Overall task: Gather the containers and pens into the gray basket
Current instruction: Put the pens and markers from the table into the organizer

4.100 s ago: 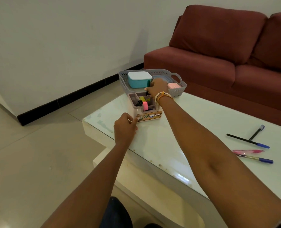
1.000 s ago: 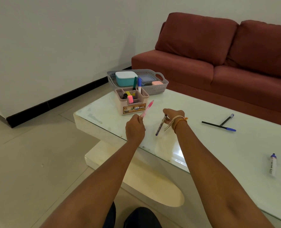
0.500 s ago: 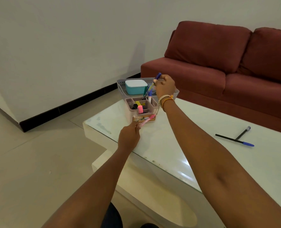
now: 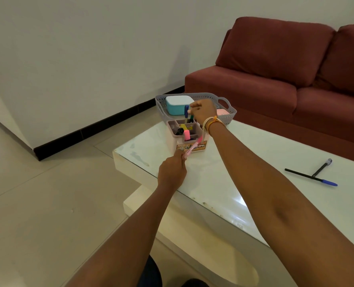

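Observation:
A gray basket [image 4: 227, 114] stands at the table's far left corner, holding a teal container with a white lid [image 4: 177, 104] and a pink container [image 4: 221, 112]. In front of it sits a pink desk organizer [image 4: 173, 139] with markers standing in its compartments. My right hand [image 4: 204, 110] hovers over the organizer's back compartment, fingers closed on a blue-capped pen [image 4: 186, 112] that stands upright in it. My left hand [image 4: 172, 170] pinches a pink pen [image 4: 192, 147] that points up toward the organizer's front. Two more pens [image 4: 314, 176] lie crossed on the table at the right.
The white glass-topped table [image 4: 223, 179] has its left edge and corner close to my left hand. A dark red sofa [image 4: 275, 79] runs behind the table. Tiled floor and a white wall with black skirting lie to the left.
My right hand has lowered the blue-capped pen from a tilt above the organizer down into its back compartment. My left hand with the pink pen has barely moved.

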The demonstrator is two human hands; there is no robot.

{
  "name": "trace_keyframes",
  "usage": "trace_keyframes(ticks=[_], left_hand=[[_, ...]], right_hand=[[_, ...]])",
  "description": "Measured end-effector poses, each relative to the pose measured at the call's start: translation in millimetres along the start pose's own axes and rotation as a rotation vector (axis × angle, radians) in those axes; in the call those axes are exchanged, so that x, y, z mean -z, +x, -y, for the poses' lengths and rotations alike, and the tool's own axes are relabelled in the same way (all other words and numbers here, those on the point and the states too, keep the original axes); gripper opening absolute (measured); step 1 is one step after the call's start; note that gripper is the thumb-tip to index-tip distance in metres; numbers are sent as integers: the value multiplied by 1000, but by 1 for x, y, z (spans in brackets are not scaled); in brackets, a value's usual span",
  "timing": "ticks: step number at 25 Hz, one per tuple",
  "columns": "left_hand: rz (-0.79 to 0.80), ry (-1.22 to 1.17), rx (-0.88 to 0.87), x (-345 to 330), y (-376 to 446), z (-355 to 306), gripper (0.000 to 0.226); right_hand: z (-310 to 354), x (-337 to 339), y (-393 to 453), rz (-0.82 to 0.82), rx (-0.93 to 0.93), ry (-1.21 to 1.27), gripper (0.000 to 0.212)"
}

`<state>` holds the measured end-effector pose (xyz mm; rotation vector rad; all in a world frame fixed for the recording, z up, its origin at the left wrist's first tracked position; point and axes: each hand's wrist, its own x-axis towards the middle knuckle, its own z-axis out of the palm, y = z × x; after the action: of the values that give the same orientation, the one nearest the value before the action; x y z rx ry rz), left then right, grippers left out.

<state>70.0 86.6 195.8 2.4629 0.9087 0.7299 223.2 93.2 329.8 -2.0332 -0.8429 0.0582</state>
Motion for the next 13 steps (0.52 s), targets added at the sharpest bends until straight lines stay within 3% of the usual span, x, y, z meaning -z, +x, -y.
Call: trace_keyframes(ticks=[5, 7, 9, 13], left_hand=[[5, -26, 22, 4, -3, -5, 28], [-2, -31, 19, 5, -4, -6, 26], [-12, -32, 10, 4, -5, -5, 25], [-20, -40, -8, 5, -5, -6, 30]], right_hand=[[-15, 28, -28, -150, -134, -175, 24], [-18, 31, -45, 19, -262, -123, 19], [-21, 30, -57, 187, -385, 110, 22], [-21, 32, -55, 235, -352, 272, 29]])
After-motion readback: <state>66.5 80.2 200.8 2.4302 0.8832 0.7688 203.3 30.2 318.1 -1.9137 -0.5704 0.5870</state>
